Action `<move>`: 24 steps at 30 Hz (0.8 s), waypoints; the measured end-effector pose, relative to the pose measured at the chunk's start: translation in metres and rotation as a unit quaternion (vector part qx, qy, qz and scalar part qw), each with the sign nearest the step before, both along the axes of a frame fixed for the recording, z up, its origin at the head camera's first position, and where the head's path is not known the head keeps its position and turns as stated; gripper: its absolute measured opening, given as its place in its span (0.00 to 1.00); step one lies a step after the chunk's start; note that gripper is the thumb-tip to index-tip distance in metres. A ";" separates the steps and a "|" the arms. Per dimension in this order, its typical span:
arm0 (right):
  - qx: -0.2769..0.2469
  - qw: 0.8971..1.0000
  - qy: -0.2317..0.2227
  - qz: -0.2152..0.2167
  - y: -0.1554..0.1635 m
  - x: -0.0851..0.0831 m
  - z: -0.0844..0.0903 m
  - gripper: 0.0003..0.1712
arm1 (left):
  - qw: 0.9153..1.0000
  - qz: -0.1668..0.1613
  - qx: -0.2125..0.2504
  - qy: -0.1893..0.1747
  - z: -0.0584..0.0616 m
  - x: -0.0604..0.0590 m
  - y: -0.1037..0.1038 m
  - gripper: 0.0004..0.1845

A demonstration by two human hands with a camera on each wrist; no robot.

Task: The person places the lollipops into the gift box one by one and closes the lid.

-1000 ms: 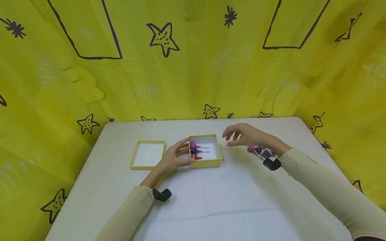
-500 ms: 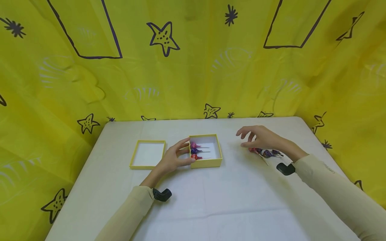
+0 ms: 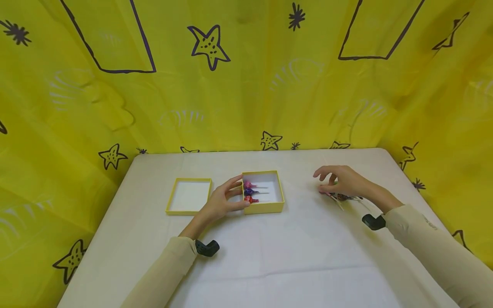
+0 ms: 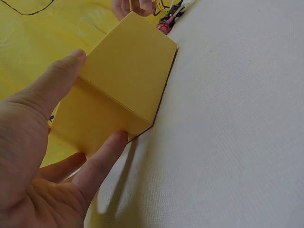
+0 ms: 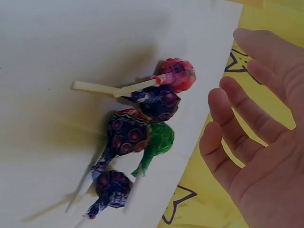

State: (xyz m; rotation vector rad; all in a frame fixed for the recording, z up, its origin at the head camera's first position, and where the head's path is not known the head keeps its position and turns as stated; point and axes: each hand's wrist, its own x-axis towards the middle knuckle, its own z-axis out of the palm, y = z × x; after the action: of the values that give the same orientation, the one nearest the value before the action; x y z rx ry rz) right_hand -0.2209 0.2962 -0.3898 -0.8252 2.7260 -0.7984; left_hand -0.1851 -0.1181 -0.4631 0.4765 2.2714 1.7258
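Observation:
An open yellow box stands on the white table. My left hand holds its left end, thumb at the near corner and fingers along the left wall. Pink, purple and red lollipops lie inside in a row, sticks to the right. To the right, my right hand hovers over a small pile of lollipops, fingers loosely bent and holding nothing. In the right wrist view the pile has a pink lollipop, a green one and several dark purple ones.
The yellow-rimmed lid lies on the table left of the box, partly behind my left hand. A yellow curtain with drawn starfish hangs behind the table and at both sides.
My right hand has moved right, away from the box, and come down over the loose lollipops. My left hand and the box have stayed put.

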 end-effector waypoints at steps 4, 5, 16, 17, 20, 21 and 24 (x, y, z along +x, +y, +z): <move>0.006 1.000 0.003 -0.006 0.002 0.000 -0.004 0.21 | 1.000 0.000 0.002 0.000 0.000 0.000 0.000 0.49; 0.008 1.000 0.003 -0.008 0.002 0.000 -0.005 0.21 | 1.000 0.001 0.001 -0.001 0.000 0.000 0.000 0.49; 0.031 0.999 -0.010 -0.021 0.006 -0.001 -0.019 0.19 | 1.000 0.004 -0.001 -0.007 0.002 0.001 0.000 0.50; 0.035 0.999 -0.010 -0.023 0.006 -0.001 -0.020 0.19 | 1.000 0.004 -0.002 -0.008 0.002 0.001 0.000 0.50; 0.051 0.998 -0.004 -0.026 0.006 -0.002 -0.023 0.20 | 1.000 0.003 -0.003 -0.006 0.002 0.001 0.000 0.50; 0.056 0.998 -0.002 -0.027 0.007 -0.002 -0.023 0.20 | 1.000 0.003 -0.003 -0.006 0.001 0.001 0.000 0.50; 0.063 0.998 -0.001 -0.031 0.006 -0.003 -0.025 0.19 | 1.000 0.001 -0.002 -0.004 0.001 0.001 -0.001 0.49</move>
State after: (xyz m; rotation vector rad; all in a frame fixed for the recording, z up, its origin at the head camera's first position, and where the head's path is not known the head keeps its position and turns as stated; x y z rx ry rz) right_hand -0.2238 0.3023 -0.4145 -0.7174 2.7792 -0.6292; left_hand -0.1843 -0.1186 -0.4621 0.4652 2.2704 1.7217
